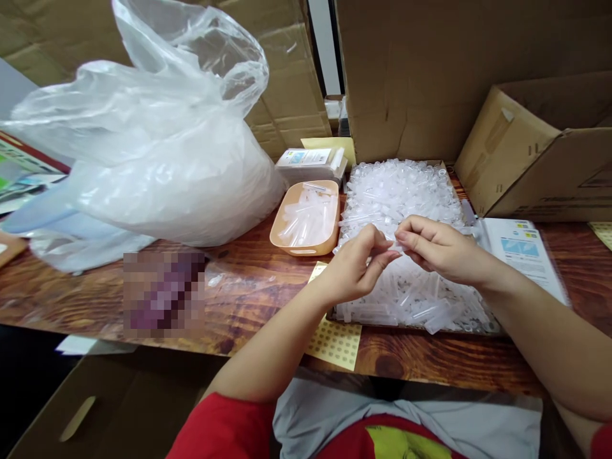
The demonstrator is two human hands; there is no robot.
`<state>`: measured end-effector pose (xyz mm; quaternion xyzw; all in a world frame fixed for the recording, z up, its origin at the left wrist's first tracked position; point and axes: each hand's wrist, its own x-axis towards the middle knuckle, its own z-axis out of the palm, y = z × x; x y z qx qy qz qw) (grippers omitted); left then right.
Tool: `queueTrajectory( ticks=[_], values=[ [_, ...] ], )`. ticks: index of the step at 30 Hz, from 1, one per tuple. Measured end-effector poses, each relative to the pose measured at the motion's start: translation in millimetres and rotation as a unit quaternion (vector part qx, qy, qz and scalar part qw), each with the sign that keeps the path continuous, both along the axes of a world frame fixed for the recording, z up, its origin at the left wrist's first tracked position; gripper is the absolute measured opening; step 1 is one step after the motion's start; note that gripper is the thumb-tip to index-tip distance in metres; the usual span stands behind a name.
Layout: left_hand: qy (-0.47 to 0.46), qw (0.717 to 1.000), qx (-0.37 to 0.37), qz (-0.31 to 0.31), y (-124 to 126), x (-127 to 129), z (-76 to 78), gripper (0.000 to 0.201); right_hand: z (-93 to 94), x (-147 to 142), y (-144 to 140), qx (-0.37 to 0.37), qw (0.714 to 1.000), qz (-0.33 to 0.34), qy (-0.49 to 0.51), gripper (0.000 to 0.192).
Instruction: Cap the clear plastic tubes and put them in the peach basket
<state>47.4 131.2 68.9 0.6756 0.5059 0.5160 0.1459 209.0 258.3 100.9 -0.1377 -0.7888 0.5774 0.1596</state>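
Observation:
My left hand and my right hand meet fingertip to fingertip above a shallow tray. Both are closed in a pinch on a small clear plastic piece, mostly covered by the fingers; its exact kind does not show. Beneath them, loose translucent plastic tubes fill the front of the tray, mixed with tiny parts. A heap of small clear plastic pieces rises at its back. Left of the tray stands a peach plastic tub with several frosted tubes in it.
A big white plastic bag bulges at the left. Yellow sticker sheets lie partly under the tray. Printed packets lie right of it, others behind the tub. An open cardboard box stands back right. A dark purple blurred object lies front left.

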Motion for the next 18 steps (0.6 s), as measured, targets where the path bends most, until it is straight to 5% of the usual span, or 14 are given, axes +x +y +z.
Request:
queueTrajectory(
  ticks=[4, 8, 11, 13, 16, 18],
  values=[
    [0.092, 0.992, 0.075, 0.047, 0, -16, 0.8, 0.017, 20.5, 15, 10, 0.051, 0.997, -0.02, -0.046, 0.061],
    [0.169, 0.937, 0.101, 0.287, 0, -59, 5.6, 0.018, 32.5, 58, 48, 0.238, 0.952, -0.166, -0.099, 0.066],
    [0.204, 0.862, -0.018, 0.463, 1, -78, 15.2, 0.024, 15.0, 102, 82, 0.393, 0.841, -0.267, -0.258, 0.054],
    [0.239, 0.8, -0.157, 0.526, 2, -77, 25.4, 0.031, -4.6, 132, 93, 0.449, 0.787, -0.267, -0.329, 0.055],
    [0.289, 0.715, -0.331, 0.543, 0, -66, 41.6, 0.042, -32.9, 171, 85, 0.47, 0.786, -0.199, -0.348, 0.066],
    [0.305, 0.685, -0.395, 0.531, 0, -60, 49.0, 0.047, -48.0, 189, 66, 0.497, 0.791, -0.171, -0.313, 0.064]
  ],
)
